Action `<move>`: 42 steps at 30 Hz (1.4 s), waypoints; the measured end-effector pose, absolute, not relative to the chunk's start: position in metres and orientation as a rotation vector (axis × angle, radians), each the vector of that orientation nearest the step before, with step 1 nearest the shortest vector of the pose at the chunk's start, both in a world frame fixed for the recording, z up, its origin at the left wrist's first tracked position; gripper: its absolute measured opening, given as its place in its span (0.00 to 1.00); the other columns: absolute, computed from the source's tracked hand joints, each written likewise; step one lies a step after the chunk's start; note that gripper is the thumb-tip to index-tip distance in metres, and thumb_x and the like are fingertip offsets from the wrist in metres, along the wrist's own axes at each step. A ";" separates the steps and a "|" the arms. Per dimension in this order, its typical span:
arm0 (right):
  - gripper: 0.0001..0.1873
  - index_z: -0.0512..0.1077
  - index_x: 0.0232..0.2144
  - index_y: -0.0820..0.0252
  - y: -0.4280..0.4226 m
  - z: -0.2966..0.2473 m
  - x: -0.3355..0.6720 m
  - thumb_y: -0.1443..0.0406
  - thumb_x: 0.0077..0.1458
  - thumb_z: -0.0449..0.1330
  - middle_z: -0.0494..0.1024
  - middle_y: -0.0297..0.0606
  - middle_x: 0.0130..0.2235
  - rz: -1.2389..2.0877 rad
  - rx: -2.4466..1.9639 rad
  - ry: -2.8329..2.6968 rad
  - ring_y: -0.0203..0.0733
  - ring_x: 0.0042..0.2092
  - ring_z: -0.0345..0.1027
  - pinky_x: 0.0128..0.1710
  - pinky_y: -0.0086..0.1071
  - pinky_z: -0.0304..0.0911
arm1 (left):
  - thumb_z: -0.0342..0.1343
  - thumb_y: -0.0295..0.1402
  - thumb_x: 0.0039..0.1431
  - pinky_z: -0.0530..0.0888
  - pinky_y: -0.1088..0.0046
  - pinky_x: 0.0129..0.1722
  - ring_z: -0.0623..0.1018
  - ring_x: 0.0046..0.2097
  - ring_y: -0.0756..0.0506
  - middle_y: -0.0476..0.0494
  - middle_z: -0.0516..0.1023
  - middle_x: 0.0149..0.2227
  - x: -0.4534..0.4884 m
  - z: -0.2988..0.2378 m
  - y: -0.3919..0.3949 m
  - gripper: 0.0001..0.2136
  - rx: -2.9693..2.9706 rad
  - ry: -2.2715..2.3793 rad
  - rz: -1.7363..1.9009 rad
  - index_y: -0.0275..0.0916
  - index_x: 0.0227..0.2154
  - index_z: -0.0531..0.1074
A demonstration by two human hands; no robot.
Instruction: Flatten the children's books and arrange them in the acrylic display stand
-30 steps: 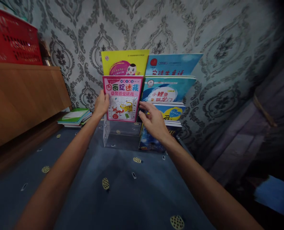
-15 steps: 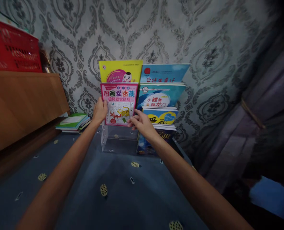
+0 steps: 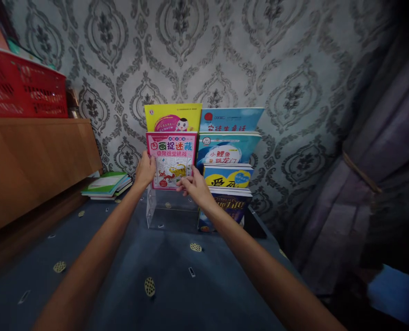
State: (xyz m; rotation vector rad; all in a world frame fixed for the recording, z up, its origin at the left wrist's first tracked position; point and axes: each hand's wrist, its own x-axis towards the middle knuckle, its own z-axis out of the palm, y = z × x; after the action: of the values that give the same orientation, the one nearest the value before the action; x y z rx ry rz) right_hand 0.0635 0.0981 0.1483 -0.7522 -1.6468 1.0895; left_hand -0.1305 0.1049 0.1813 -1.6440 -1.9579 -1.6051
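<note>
A pink children's book (image 3: 173,151) stands in the second tier of a clear acrylic display rack (image 3: 172,214) on a dark blue tablecloth. My left hand (image 3: 144,169) grips the book's left edge. My right hand (image 3: 192,186) pinches its lower right corner. Behind it stands a yellow book (image 3: 173,117). The rack's right column holds several blue and yellow books (image 3: 228,148) in stepped tiers. The lower left tiers of the rack hold nothing.
A stack of flat books with a green cover (image 3: 107,183) lies left of the rack, by a wooden cabinet (image 3: 32,165). A red plastic basket (image 3: 21,87) sits on the cabinet. A purple curtain (image 3: 370,184) hangs at right. Patterned wallpaper is behind.
My right hand moved left from beside the rack onto the pink book's lower right corner and closed on it. The left hand kept its grip. The camera tilted up slightly.
</note>
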 end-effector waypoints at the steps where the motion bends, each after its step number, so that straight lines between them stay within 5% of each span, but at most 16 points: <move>1: 0.43 0.43 0.72 0.63 0.099 0.147 0.063 0.67 0.59 0.55 0.82 0.39 0.34 1.089 -0.762 -1.638 0.40 0.29 0.77 0.22 0.27 0.67 | 0.43 0.33 0.67 0.71 0.53 0.56 0.77 0.54 0.34 0.33 0.78 0.47 -0.131 0.182 0.105 0.07 -1.650 -1.958 -1.606 0.43 0.43 0.65; 7: 0.44 0.40 0.71 0.68 0.101 0.144 0.061 0.68 0.58 0.55 0.80 0.35 0.31 1.179 -0.786 -1.528 0.39 0.28 0.77 0.23 0.27 0.68 | 0.44 0.33 0.66 0.71 0.51 0.56 0.77 0.55 0.34 0.33 0.79 0.47 -0.132 0.183 0.105 0.08 -1.674 -1.958 -1.586 0.42 0.43 0.65; 20: 0.39 0.43 0.68 0.60 0.105 0.138 0.049 0.69 0.59 0.55 0.78 0.29 0.28 1.262 -0.775 -1.394 0.38 0.27 0.78 0.22 0.24 0.68 | 0.43 0.34 0.67 0.71 0.52 0.56 0.78 0.54 0.34 0.34 0.79 0.47 -0.135 0.179 0.110 0.08 -1.686 -1.921 -1.605 0.42 0.44 0.66; 27: 0.43 0.38 0.70 0.62 0.105 0.134 0.043 0.68 0.59 0.55 0.81 0.35 0.33 1.204 -0.814 -1.436 0.40 0.30 0.79 0.22 0.26 0.68 | 0.43 0.34 0.68 0.71 0.53 0.57 0.78 0.54 0.35 0.34 0.79 0.46 -0.136 0.178 0.112 0.08 -1.670 -1.908 -1.602 0.42 0.43 0.66; 33: 0.37 0.46 0.66 0.61 0.107 0.124 0.031 0.69 0.58 0.55 0.82 0.35 0.34 1.184 -0.856 -1.370 0.41 0.29 0.79 0.22 0.27 0.68 | 0.44 0.34 0.68 0.70 0.53 0.58 0.78 0.54 0.35 0.35 0.80 0.45 -0.137 0.176 0.114 0.07 -1.664 -1.896 -1.639 0.43 0.42 0.66; 42: 0.42 0.42 0.70 0.65 0.099 0.119 0.034 0.68 0.58 0.54 0.80 0.37 0.32 0.861 -0.859 -1.565 0.45 0.31 0.78 0.31 0.37 0.72 | 0.43 0.33 0.68 0.71 0.56 0.56 0.77 0.54 0.36 0.35 0.79 0.46 -0.135 0.180 0.110 0.08 -1.669 -1.936 -1.580 0.41 0.43 0.66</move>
State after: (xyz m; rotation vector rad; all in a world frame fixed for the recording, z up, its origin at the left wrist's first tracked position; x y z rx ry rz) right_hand 0.0339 0.0985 0.1187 -0.8585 -1.5646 0.8610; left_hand -0.1348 0.1095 0.1804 -1.6687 -1.9355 -1.5797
